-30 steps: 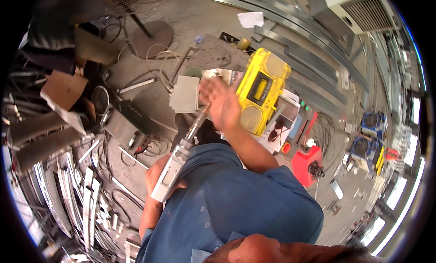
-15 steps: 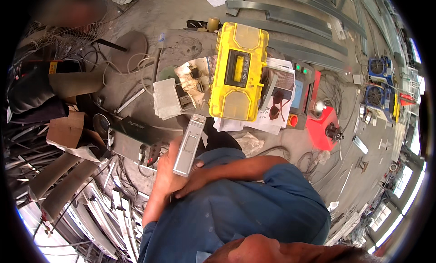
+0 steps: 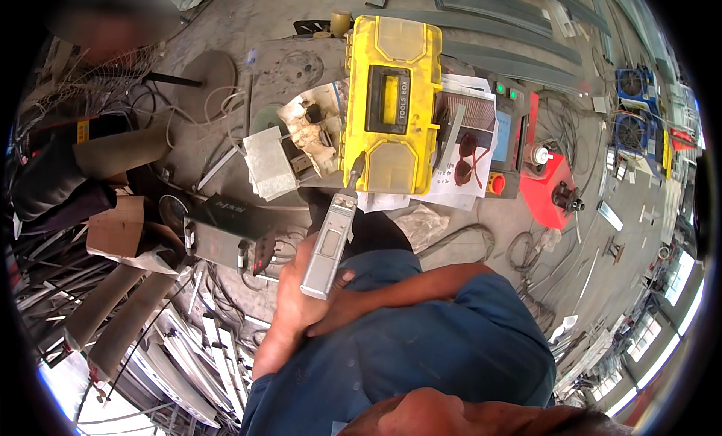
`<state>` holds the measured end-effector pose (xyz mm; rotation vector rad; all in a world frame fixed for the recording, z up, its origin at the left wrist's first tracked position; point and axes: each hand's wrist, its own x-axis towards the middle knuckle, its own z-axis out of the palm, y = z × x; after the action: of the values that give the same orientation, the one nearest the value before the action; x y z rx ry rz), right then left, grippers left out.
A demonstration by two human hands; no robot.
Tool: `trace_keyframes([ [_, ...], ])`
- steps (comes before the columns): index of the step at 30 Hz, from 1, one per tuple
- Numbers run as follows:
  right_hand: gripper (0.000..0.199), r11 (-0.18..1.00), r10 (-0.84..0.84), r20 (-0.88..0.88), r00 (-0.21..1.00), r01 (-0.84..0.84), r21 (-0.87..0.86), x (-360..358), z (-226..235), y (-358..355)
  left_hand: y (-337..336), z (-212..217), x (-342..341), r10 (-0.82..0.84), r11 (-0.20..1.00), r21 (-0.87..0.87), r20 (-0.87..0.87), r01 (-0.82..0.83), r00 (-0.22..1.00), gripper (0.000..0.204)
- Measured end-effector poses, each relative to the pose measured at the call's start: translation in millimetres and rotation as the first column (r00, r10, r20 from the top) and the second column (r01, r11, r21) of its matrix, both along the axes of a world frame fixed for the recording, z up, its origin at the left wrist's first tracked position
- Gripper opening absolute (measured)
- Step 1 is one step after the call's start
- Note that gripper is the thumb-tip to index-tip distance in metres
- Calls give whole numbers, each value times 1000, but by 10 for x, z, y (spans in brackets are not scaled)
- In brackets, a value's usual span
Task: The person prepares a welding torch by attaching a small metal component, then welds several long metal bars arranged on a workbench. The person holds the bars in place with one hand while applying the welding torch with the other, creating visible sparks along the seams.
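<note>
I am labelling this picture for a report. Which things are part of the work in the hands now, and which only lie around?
In hand:
- grey tool, held at its lower end
- left hand, around the tool
- right hand, against the left hand and the tool

Lying about:
- yellow toolbox, shut
- red sunglasses on papers
- red machine
- metal box
- cardboard

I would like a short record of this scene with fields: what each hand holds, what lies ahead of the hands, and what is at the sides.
Left hand: grips the lower end of a flat grey metal tool, which points away from the body.
Right hand: rests against the left hand at the base of the tool.
Ahead: yellow toolbox, lid shut, on papers; red-framed glasses beside it.
Left side: grey metal box, cardboard box, another person's legs.
Right side: red machine, coiled cables.
</note>
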<state>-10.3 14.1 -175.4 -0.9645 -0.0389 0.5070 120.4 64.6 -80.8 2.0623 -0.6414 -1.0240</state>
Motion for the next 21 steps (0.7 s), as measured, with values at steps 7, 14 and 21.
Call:
trace_keyframes([
  [7, 63, 1000, 29, -13, 999, -29, 2, -71, -89, 35, -70, 24, -13, -7, 1000, 28, 22, 7, 1000, 66],
  [14, 59, 1000, -4, 31, 1000, 3, 22, -71, -138, 50, -61, -15, -46, -24, 999, 29, 24, 23, 999, 65],
  [21, 49, 1000, -3, 26, 1000, 3, 10, -104, -174, 98, -63, -35, -91, -25, 999, 26, 46, 24, 999, 67],
])
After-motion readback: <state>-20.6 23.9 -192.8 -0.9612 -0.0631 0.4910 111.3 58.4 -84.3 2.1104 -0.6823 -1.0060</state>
